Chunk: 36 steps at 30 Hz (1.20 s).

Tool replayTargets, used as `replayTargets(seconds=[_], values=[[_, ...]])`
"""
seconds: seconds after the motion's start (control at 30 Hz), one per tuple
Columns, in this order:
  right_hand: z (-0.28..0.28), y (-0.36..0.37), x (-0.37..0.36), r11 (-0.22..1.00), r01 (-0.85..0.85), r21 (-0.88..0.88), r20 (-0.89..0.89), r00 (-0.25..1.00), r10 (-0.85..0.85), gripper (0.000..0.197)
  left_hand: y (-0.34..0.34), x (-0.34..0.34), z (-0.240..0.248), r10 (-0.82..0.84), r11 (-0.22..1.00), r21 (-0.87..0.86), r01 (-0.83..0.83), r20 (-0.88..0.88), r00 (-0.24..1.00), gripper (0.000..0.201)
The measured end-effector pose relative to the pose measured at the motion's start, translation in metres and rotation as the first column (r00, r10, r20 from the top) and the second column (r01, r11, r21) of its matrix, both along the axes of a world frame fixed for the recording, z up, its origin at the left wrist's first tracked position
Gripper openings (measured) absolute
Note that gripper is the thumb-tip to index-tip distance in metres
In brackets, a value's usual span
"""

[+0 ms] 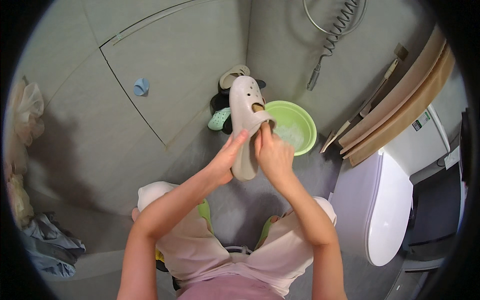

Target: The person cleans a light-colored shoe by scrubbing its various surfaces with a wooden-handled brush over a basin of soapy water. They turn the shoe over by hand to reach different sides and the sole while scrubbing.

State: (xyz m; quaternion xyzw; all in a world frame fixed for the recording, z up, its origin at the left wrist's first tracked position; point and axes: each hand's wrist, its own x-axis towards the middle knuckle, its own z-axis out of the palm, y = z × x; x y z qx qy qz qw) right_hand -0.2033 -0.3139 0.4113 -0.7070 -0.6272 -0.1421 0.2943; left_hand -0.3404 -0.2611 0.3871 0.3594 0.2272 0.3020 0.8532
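A pale beige clog [243, 100] with holes in its toe is held up in front of me, toe pointing away. My left hand [226, 159] grips it by the left side, near the heel. My right hand [274, 152] reaches into the foot opening from the right, its fingers bent and partly hidden by the strap. A tan, wood-coloured piece [258, 107] shows inside the clog just ahead of those fingers; most of it is hidden. Behind the clog, to the right, stands a light green basin [311, 120] with foamy water in it.
More clogs, including a mint green one [219, 120] and a beige one [232, 75], lie by the wall. At the right are a white toilet [387, 220], tan boards [395, 105] and a long-handled tool [362, 102]. A coiled hose [327, 47] hangs above the basin.
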Motion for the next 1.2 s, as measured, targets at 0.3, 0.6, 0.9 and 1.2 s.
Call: replayTargets(seconds=[0.3, 0.6, 0.9, 1.2], values=[[0.001, -0.002, -0.003, 0.998, -0.043, 0.056, -0.068, 0.997, 0.047, 0.031, -0.003, -0.004, 0.007, 0.053, 0.998, 0.048, -0.05, -0.074, 0.996, 0.06], [-0.001, -0.019, -0.002, 0.954, -0.26, 0.148, -0.131, 0.951, 0.279, 0.038, 0.014, -0.011, 0.012, 0.092, 0.995, -0.037, -0.095, -0.069, 0.993, 0.062], [-0.014, 0.002, 0.021, 0.982, -0.185, 0.03, 0.129, 0.975, 0.18, 0.041, 0.009, -0.006, 0.008, 0.059, 0.987, -0.142, -0.081, -0.151, 0.987, 0.063], [-0.02, 0.006, 0.011, 0.992, -0.128, 0.009, 0.113, 0.986, 0.126, 0.037, 0.009, -0.01, 0.01, -0.054, 0.978, -0.205, 0.037, -0.078, 0.995, 0.057]])
